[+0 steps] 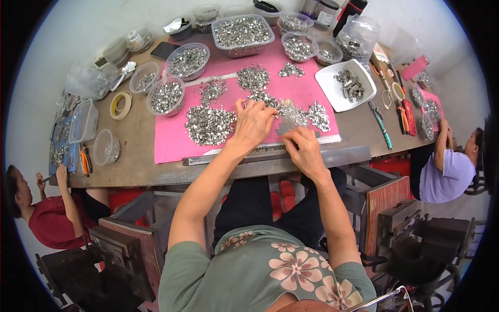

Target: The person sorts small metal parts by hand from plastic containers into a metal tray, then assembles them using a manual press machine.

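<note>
My left hand (253, 122) is bent over a small pile of silvery metal pieces (263, 98) on the pink mat (171, 132). Its fingertips curl together at the pile's near edge, and any piece between them is too small to name. Closer to the table's front edge, my right hand (305, 152) pinches beside flat grey metal strips (286, 127); its fingers hide what they grip. Under both hands, a long narrow metal rail (200, 160) runs along the mat's front edge, holding a row of small pieces. A larger heap of shiny pieces (210, 126) lies left of my left hand.
Clear tubs (243, 49) full of metal bits line the back. A white tray (318, 78) stands to the right, near teal-handled pliers (382, 127). Tape (120, 105) lies left. Co-workers sit at left (54, 221) and right (447, 174).
</note>
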